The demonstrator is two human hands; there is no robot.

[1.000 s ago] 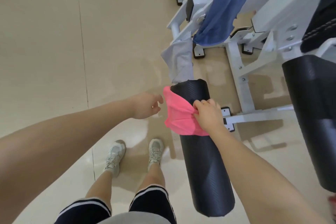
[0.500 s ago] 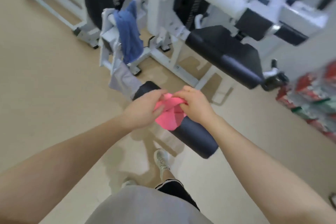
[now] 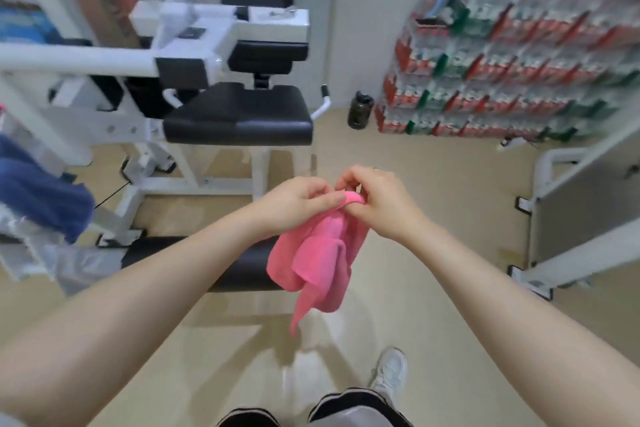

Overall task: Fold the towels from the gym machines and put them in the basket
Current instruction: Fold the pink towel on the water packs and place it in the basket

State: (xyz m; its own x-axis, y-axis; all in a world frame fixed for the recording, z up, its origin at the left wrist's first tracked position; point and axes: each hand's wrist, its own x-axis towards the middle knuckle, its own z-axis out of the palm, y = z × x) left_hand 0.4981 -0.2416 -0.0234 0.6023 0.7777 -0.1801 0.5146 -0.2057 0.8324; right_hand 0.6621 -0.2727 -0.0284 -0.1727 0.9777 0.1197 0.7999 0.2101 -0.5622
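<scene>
A white gym machine [image 3: 194, 42] with a black seat [image 3: 239, 114] stands behind a black foam roller [image 3: 239, 265]. A blue towel [image 3: 38, 198] hangs at the left edge. The pink towel [image 3: 322, 260] dangles in the air above the floor, its top edge pinched by the left hand [image 3: 298, 201] and the right hand [image 3: 377, 201], fingers curled around the cloth.
</scene>
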